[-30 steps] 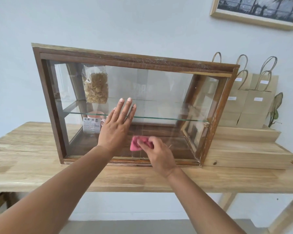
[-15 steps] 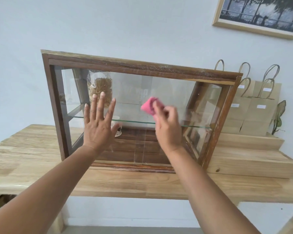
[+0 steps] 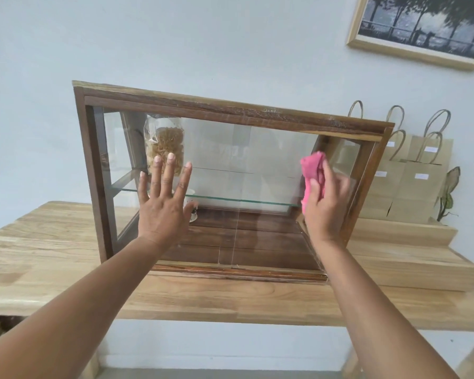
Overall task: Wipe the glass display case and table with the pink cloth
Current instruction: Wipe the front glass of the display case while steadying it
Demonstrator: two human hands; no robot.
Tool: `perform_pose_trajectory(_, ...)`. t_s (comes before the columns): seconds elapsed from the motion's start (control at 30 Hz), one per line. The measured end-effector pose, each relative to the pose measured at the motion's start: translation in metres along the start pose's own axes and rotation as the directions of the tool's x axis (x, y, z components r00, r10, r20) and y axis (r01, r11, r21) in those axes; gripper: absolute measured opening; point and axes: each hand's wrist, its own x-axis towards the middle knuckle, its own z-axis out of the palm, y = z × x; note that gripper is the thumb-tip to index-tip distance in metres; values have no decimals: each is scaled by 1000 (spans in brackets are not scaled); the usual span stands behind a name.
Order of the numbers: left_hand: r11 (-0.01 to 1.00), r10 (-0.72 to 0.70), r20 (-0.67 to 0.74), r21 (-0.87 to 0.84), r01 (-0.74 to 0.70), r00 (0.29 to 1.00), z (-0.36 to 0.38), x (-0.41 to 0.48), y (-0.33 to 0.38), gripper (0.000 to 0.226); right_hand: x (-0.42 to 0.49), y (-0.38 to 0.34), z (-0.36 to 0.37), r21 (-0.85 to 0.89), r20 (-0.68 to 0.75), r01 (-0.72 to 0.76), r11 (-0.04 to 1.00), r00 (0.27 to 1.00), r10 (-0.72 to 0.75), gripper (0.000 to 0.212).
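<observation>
A wooden-framed glass display case (image 3: 230, 108) stands on a light wooden table (image 3: 230, 299). My right hand (image 3: 326, 209) presses a bunched pink cloth (image 3: 311, 170) against the right part of the front glass, close to the frame's right post. My left hand (image 3: 164, 203) lies flat on the left part of the glass, fingers spread, holding nothing. Inside, a clear bag of brown snacks (image 3: 166, 144) stands on the glass shelf (image 3: 244, 199) behind my left fingers.
Several brown paper bags (image 3: 411, 184) stand on a raised wooden step (image 3: 402, 233) right of the case, with a small plant (image 3: 449, 192) beside them. A framed picture (image 3: 422, 31) hangs on the pale wall at upper right.
My right hand has carried the pink cloth from the lower middle of the glass up and across to its right side. My left hand stays flat on the glass, shifted slightly left.
</observation>
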Motion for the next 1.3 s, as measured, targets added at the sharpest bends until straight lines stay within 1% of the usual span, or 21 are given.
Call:
perform_pose_trajectory(0.03,1000,-3,5,-4,3,1000,0,0,1,77,10,-14,9,-5,-29,-23,1000,999,23,43)
perform_pose_trajectory(0.1,1000,-3,9,-8,3,1000,-1,0,2,76,11,-45,31,-29,11,30,999,1000,-30,43)
perform_pose_trajectory(0.2,1000,-1,8,-12,1,1000,-1,1,1,78,-30,-75,57,-10,236,132,991,963,-126,40)
perform_pose_trajectory(0.23,1000,0,10,-13,0,1000,-1,1,1,79,-52,-75,59,22,326,240,970,916,-234,42)
perform_pose_trajectory(0.3,1000,10,12,-15,-10,1000,-2,1,-1,81,-92,-56,50,75,495,523,849,720,-487,54)
perform_pose_trajectory(0.33,1000,24,7,-17,-24,1000,-2,0,-2,81,-104,-43,42,100,554,582,807,641,-531,56)
perform_pose_trajectory(0.37,999,44,-4,-25,-44,999,-3,0,-5,82,-110,-29,33,103,591,586,804,614,-524,53)
perform_pose_trajectory(0.4,997,59,-23,-38,-60,998,-3,-1,-9,83,-108,-21,25,75,598,519,852,660,-454,46)
perform_pose_trajectory(0.47,997,35,-64,-67,-39,997,-3,-1,-22,87,-90,-10,11,-23,532,280,960,817,-225,31)
perform_pose_trajectory(0.57,991,-89,-73,-106,81,993,-3,0,-46,97,-41,-16,8,-30,297,233,972,931,-213,43)
perform_pose_trajectory(0.63,989,-111,-62,-105,105,992,-1,-1,-62,98,-4,-35,19,-41,146,143,989,980,-136,43)
perform_pose_trajectory(0.7,994,-87,-54,-74,83,995,1,-2,-73,98,14,-65,37,-83,53,136,987,990,-132,44)
perform_pose_trajectory(0.73,996,-74,-53,-58,71,996,2,-3,-76,98,13,-79,48,-97,60,163,982,986,-158,45)
perform_pose_trajectory(0.83,998,-54,-62,-33,52,997,3,-4,-78,96,-22,-108,71,-31,236,295,955,931,-280,57)
perform_pose_trajectory(0.93,999,-43,-54,-31,41,998,0,-3,-75,94,-80,-98,71,26,459,542,840,740,-492,64)
perform_pose_trajectory(1.0,999,-33,-42,-41,31,999,-2,-3,-76,93,-107,-76,58,67,570,617,784,621,-538,67)
perform_pose_trajectory(1.03,999,-25,-36,-42,24,999,-3,-3,-78,94,-112,-67,52,71,600,617,784,602,-527,67)
perform_pose_trajectory(1.1,999,-13,-33,-40,12,999,-3,-3,-82,97,-108,-60,44,37,597,572,819,645,-477,63)
perform_pose_trajectory(1.17,999,-11,-24,-46,10,1000,-5,-4,-84,100,-85,-67,42,-8,534,495,869,737,-415,58)
perform_pose_trajectory(1.23,999,-7,-11,-52,7,1000,-7,-4,-84,100,-49,-88,47,-52,401,400,915,847,-348,55)
perform_pose_trajectory(1.3,999,6,-12,-47,-6,1000,-12,-2,-86,97,-14,-115,58,-52,244,323,945,922,-302,45)
